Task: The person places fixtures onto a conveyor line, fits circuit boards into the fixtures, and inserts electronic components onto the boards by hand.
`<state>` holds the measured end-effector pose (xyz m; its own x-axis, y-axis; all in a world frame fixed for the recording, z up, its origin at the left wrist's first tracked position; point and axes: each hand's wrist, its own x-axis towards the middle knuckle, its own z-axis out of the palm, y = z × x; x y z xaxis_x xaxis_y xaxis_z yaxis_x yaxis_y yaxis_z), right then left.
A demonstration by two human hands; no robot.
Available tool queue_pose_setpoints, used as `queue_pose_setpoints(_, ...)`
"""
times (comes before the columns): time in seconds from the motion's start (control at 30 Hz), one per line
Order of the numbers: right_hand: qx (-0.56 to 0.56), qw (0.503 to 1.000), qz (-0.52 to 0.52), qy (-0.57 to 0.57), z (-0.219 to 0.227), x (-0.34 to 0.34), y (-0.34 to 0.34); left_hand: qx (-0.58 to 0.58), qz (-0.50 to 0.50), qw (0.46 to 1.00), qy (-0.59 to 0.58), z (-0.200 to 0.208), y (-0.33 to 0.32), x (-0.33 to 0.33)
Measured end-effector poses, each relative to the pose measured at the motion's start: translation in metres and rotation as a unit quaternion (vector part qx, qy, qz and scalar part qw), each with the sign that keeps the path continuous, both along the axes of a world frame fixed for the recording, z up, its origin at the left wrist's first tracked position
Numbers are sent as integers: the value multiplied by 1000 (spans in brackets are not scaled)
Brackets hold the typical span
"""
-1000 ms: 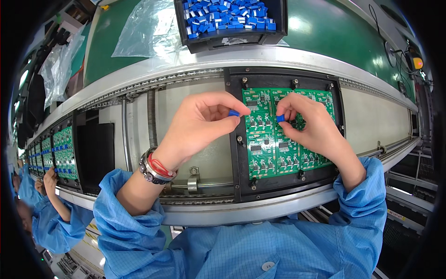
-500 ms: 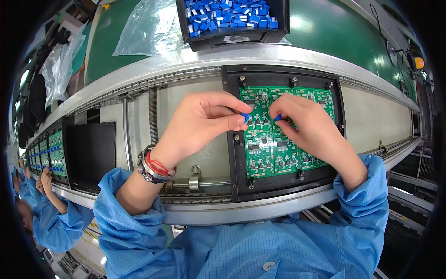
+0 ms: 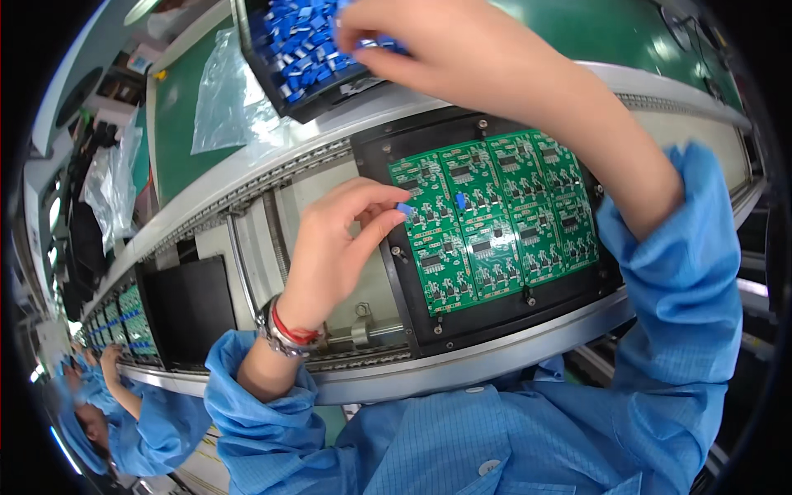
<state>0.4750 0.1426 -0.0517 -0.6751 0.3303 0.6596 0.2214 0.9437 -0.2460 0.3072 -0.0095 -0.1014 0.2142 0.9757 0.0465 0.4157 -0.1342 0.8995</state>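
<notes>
My left hand (image 3: 338, 239) is closed in a pinch on a small blue component (image 3: 403, 209) at the left edge of the green circuit board panel (image 3: 488, 285). My right hand (image 3: 396, 37) reaches over the black bin (image 3: 309, 103), its thumb and bent fingers apart among the blue components (image 3: 301, 49); nothing shows between them. A single blue component (image 3: 461, 200) stands on the panel, right of my left fingertips. The panel lies in a black frame (image 3: 396, 305) and carries repeated groups of dark chips.
Chain-edged metal rails (image 3: 330, 153) run along the line. A clear plastic bag (image 3: 227, 103) lies on the green tabletop left of the bin. Farther left are a black plate (image 3: 194, 305), more loaded boards (image 3: 124, 318) and a co-worker's blue sleeve (image 3: 161, 429).
My right hand has left the panel for the bin, leaving a blue component standing on the board. My left hand keeps its pinch near the panel. The view has turned and shifted.
</notes>
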Motion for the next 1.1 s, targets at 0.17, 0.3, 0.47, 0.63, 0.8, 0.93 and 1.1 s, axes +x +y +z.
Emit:
queue_pose_setpoints(0.17,136,985,-28,-98,-28,-36,45,132,1,971,198,7,-4,14)
queue_pose_setpoints(0.3,43,988,-57,-133,-25,-50,50,214,8,933,290,-4,-7,11)
queue_pose_setpoints(0.47,72,991,-71,-85,-22,-45,50,218,22,927,305,-3,-10,11)
queue_pose_setpoints(0.63,116,970,-127,-169,-17,-56,51,225,31,914,337,0,-13,13)
queue_pose_setpoints(0.8,78,919,-251,-295,7,-81,22,228,-19,907,353,6,-7,17)
queue_pose_setpoints(0.93,48,991,-115,-55,3,-17,35,256,-64,886,380,6,-6,31)
queue_pose_setpoints(1.1,-122,992,-17,-4,41,20,-15,201,-23,884,422,18,-13,21)
